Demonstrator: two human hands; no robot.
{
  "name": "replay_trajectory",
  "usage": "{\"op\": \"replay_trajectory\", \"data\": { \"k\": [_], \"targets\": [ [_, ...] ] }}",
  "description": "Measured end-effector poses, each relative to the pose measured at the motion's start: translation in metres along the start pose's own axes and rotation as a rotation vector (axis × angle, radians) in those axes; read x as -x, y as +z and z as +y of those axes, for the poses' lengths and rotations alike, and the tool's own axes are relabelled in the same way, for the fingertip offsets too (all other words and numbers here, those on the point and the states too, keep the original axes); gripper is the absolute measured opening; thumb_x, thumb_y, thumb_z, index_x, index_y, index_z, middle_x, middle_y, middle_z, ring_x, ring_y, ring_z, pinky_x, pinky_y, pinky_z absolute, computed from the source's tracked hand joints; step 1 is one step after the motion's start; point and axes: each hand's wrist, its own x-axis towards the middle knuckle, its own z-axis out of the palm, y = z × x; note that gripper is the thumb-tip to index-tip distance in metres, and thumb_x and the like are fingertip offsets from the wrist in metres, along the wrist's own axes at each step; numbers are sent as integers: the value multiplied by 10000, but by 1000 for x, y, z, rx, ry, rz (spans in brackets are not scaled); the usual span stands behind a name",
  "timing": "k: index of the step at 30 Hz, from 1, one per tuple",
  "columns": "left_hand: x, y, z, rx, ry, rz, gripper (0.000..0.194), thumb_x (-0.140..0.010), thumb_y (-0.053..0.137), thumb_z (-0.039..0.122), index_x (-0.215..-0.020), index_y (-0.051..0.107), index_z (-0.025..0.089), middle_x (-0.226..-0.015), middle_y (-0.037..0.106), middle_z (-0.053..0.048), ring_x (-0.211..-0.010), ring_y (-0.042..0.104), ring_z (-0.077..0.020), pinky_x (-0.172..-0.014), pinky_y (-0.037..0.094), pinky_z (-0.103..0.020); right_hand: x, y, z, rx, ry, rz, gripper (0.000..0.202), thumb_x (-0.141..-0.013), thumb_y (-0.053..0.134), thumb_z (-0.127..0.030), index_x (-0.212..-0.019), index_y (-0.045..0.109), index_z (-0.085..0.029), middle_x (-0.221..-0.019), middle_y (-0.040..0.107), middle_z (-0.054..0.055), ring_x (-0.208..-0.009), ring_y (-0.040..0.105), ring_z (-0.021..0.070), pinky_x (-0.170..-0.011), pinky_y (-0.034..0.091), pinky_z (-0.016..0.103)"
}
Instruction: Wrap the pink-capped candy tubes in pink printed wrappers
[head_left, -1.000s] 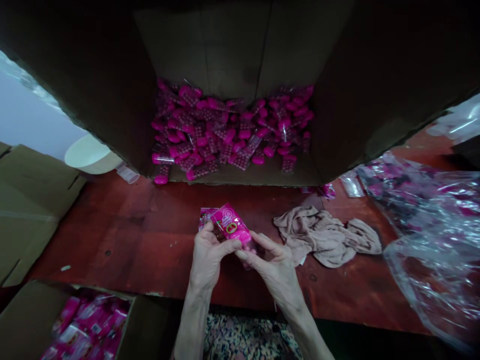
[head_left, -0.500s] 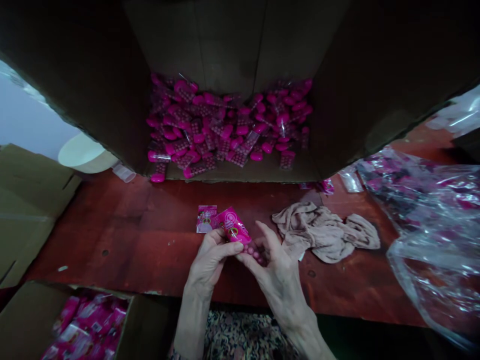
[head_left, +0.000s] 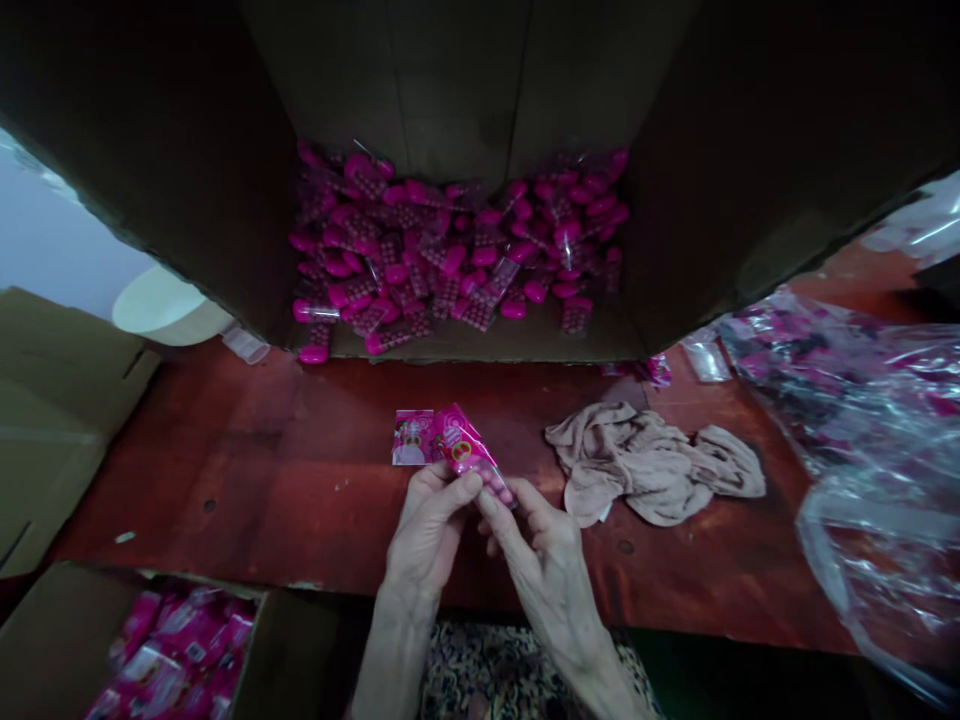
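Note:
Between both hands, above the near part of the table, is a small clear container of pink balls (head_left: 493,482), its upper part covered by a glossy pink printed sleeve (head_left: 459,436). My left hand (head_left: 429,522) is closed on its left side, thumb on the front. From the lower right, my right hand (head_left: 541,540) pinches the end with the balls, its thumb close to the left one. The far end of the sleeve points up and away. Flat pink printed sleeves (head_left: 411,438) lie just beyond my left hand, partly behind the held piece.
A large cardboard box (head_left: 450,345) lies open towards me, with many pink-capped containers (head_left: 442,265) inside. A crumpled cloth (head_left: 645,465) and a clear plastic bag (head_left: 862,400) are on the right. At lower left, another carton (head_left: 60,620) holds pink packs. A white tub (head_left: 169,305) stands at left.
My right hand's fingers have closed in round the container's ball end; they were spread wider before. The sleeve now sits narrower and more upright around the container.

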Motion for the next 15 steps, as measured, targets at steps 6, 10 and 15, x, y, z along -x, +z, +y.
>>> {"op": "replay_trajectory", "data": {
  "k": [6,10,15],
  "targets": [
    [4,-2,0,10,16,66,114,-658,719,202,-719,670,119,-661,662,-30,-587,580,-105,-553,451,-205,-5,-2,6,-163,43,-67,240,-857,520,-386,-898,611,-167,-637,572,-15,-514,500,95,-475,399,202],
    [5,-5,5,4,104,107,182,-658,724,275,-719,662,115,-669,658,-34,-617,578,-109,-578,472,-209,-8,-2,6,-222,76,-121,231,-847,539,-383,-876,613,-165,-628,573,-20,-506,506,87,-477,404,197],
    [12,5,-4,-73,13,65,124,-694,682,231,-718,649,113,-599,615,-12,-428,454,-75,-356,389,-194,-6,-2,4,-286,74,-95,228,-842,543,-371,-743,575,-168,-612,562,-29,-501,501,74,-466,403,179]
  ]
}}
